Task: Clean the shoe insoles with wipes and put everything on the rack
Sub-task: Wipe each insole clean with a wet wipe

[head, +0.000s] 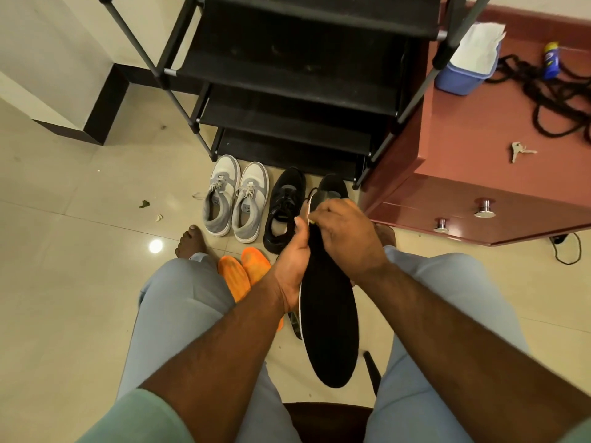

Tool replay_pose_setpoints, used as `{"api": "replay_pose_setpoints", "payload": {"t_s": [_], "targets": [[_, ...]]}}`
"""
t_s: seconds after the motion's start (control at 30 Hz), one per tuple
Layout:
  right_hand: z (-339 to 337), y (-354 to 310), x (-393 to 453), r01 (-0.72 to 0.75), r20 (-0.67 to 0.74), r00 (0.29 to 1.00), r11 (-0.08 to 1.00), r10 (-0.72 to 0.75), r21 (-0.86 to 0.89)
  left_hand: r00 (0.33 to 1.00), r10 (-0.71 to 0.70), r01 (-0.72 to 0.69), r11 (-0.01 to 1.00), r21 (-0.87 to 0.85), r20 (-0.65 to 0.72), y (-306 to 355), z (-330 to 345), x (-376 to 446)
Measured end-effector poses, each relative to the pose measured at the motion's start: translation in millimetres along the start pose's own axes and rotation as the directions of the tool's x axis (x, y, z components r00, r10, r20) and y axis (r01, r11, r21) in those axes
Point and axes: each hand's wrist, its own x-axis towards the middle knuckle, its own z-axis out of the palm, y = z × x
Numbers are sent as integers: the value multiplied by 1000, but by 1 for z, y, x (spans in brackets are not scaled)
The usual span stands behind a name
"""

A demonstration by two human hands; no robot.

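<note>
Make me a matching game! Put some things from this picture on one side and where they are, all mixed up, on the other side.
Things:
1. black insole
2. grey sneakers
3. blue wipes box
4. orange insoles

Places:
A. on the red-brown cabinet
B. on the floor between the person's legs
C. held in both hands
D. on the floor in front of the black rack

Pairs: 1-C, 2-D, 3-A, 4-B
</note>
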Motion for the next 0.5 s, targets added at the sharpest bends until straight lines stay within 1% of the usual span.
{"api": "replay_pose_setpoints", "payload": {"t_s": [0.07,0.13,0.2,0.3,0.37,0.5], "targets": [[1,-2,-2,17,-1,1000,1000,-17,0,1000,2,-2,1000,-28,5,1,0,-1],[2,-11,-12,65,13,998,997,-65,32,999,33,-34,998,-49,-22,9,-6,1],[4,-21,-26,110,43,992,989,-115,94,993,86,-88,996,-25,-78,17,-11,4],[4,-27,-33,125,76,988,984,-135,129,986,131,-132,991,-3,-105,17,-14,7],[3,-22,-27,122,65,989,985,-131,123,984,140,-144,989,-30,-106,13,-14,9],[0,-9,-2,28,4,1000,997,-28,66,996,91,-91,992,-91,-6,7,-6,3]]}}
